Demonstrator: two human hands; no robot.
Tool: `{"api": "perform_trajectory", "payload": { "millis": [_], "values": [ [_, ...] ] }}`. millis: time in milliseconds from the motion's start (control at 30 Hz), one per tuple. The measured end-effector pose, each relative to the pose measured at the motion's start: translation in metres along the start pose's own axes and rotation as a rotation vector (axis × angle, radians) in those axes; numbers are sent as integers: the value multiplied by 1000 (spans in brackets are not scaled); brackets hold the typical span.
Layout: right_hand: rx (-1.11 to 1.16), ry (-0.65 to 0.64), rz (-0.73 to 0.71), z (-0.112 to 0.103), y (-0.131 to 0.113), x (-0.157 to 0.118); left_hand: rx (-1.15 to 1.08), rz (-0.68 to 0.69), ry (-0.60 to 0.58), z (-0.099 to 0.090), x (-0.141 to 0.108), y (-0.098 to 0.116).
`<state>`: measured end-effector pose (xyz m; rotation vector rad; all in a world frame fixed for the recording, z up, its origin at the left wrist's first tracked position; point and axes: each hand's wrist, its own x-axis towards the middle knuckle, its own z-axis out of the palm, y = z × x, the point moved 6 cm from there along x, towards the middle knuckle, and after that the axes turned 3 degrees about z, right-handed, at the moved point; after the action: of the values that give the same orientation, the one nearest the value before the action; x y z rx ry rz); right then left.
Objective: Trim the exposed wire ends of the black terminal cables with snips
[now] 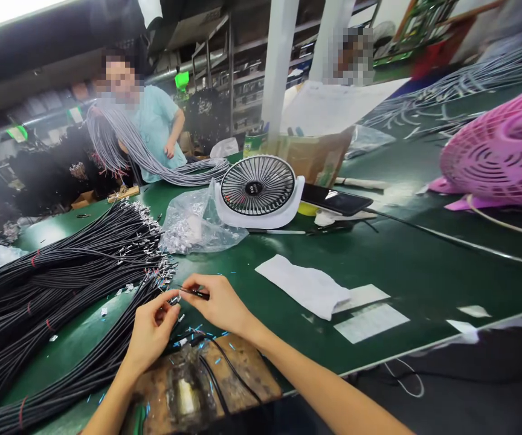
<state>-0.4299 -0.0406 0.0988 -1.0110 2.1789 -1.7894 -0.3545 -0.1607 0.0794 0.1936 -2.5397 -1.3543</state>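
Note:
My left hand (152,329) is closed in a pinch at the ends of the black cables, on something small that I cannot make out. Between the fingers of my right hand (219,302) is a slim dark tool (196,293); its kind does not show. Both hands' fingertips nearly meet in front of the stripped, white-tipped ends of the black cable bundles (61,284), which spread to the left with red ties round them. Below the hands, a stained wooden board (247,368) carries black cords, blue scraps and a worn metal block (186,393).
A plastic bag (197,226) of small parts lies behind the cable ends, beside a white desk fan (257,187). Farther right are a phone (337,199), white cloth (301,284), paper pieces (372,323) and a pink fan (501,145). Across the table, a person (156,121) handles grey cables.

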Motion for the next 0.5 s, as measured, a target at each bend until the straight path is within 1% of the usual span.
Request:
{"api": "perform_trajectory", "payload": {
  "millis": [133, 300, 400, 500],
  "values": [
    [-31, 1, 15, 1, 5, 1, -29, -29, 6, 0, 0, -3],
    [-165, -66, 46, 4, 7, 2, -69, -7, 32, -4, -1, -2],
    [-152, -88, 41, 5, 7, 2, -70, -23, 31, -4, 0, -4],
    [-137, -91, 20, 6, 7, 2, -106, -46, 3, -1, 2, -7]
  ]
}}
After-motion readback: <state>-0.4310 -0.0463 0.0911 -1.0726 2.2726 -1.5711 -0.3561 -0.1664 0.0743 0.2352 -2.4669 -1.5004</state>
